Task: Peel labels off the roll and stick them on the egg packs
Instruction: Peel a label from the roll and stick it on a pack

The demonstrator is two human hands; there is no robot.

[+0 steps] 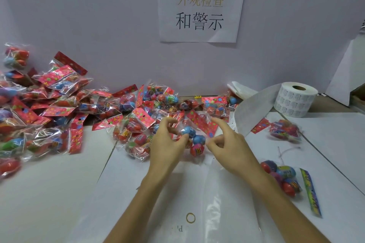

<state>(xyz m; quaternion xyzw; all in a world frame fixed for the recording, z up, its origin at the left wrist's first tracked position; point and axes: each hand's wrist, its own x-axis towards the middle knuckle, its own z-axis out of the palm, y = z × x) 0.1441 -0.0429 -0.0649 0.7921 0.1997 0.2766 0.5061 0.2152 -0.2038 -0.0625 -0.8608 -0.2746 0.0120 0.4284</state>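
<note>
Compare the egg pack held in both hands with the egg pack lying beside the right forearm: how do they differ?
The held pack has a red flowered header card; the lying pack has a green and yellow one. The held pack is pinched between the left hand and the right hand; the lying pack rests untouched on the table. Both are clear bags of coloured plastic eggs.
</note>
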